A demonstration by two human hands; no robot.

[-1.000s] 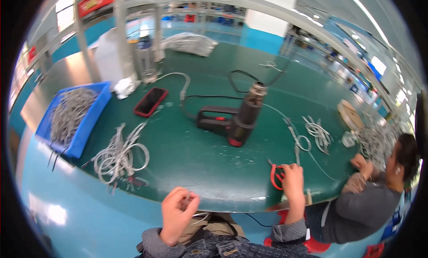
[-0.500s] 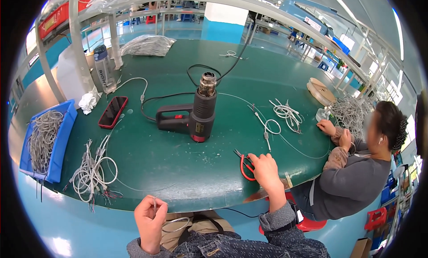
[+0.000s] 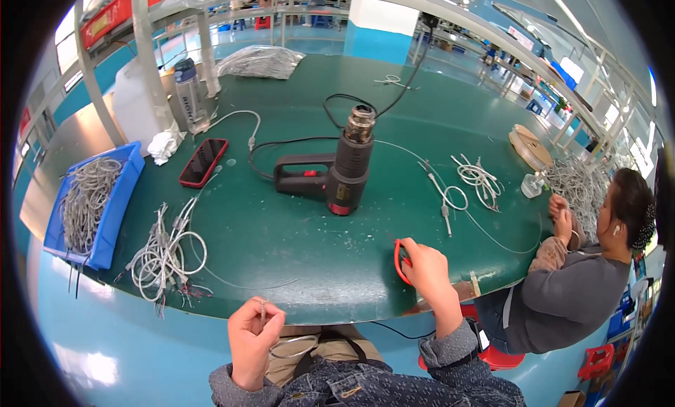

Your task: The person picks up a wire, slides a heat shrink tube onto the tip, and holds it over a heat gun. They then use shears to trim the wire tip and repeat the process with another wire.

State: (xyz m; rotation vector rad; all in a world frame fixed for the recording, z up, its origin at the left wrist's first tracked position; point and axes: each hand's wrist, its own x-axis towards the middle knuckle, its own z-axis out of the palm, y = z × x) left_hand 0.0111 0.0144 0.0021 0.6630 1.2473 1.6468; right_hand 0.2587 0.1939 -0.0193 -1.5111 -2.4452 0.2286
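Note:
My left hand [image 3: 254, 340] is closed in a pinch at the table's near edge, holding a grey-white cable [image 3: 299, 352]. The cable's tip sticks up between thumb and fingers, and a loop of it hangs beside the hand over my lap. My right hand [image 3: 427, 270] has its fingers round a pair of red-handled scissors [image 3: 399, 261] near the front edge. Those fingers cover much of the handles, and the blades barely show. A black heat gun [image 3: 349, 169] stands nozzle-up beyond both hands. Left of my left hand lies a bundle of cables [image 3: 167, 258] with bared wire ends.
A blue bin [image 3: 121, 221] of cables stands at the left, near a phone [image 3: 204, 162] and a bottle [image 3: 190, 98]. Loose cables [image 3: 480, 183], a spool [image 3: 529, 148] and a cable heap [image 3: 576, 185] lie rightward. A co-worker [image 3: 569, 287] sits at the right.
The whole view has shifted, moving the table's things rightward in the picture. My right hand has closed further over the scissors. My left hand still pinches the cable. The co-worker's hands have come together.

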